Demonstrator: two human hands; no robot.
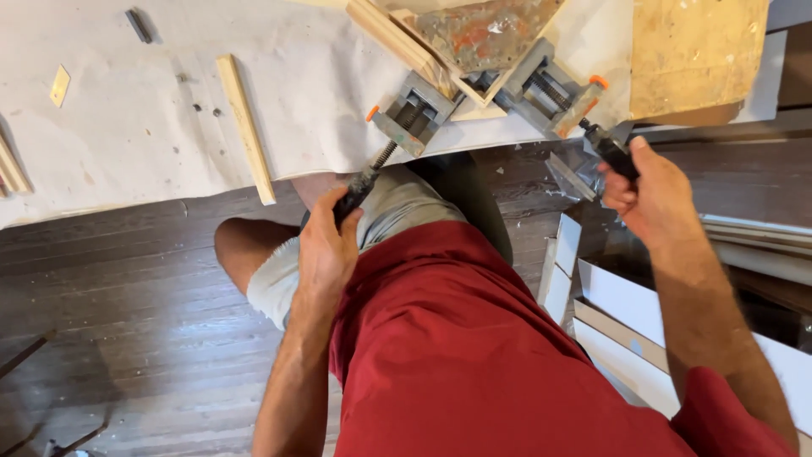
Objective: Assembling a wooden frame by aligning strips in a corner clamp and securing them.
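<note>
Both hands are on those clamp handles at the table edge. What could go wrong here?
The corner clamp hangs partly over the table edge, so twisting might tip it off. The left hand and right hand turning both handles may overtighten and shift the wood strips. The loose stick could get knocked down.

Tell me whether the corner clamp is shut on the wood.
Shut: the corner clamp grips two wood strips meeting at its corner, and each hand holds one screw handle.

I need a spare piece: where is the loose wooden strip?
The loose pale wooden strip lies on the white paper sheet, left of the grey corner clamp.
</note>
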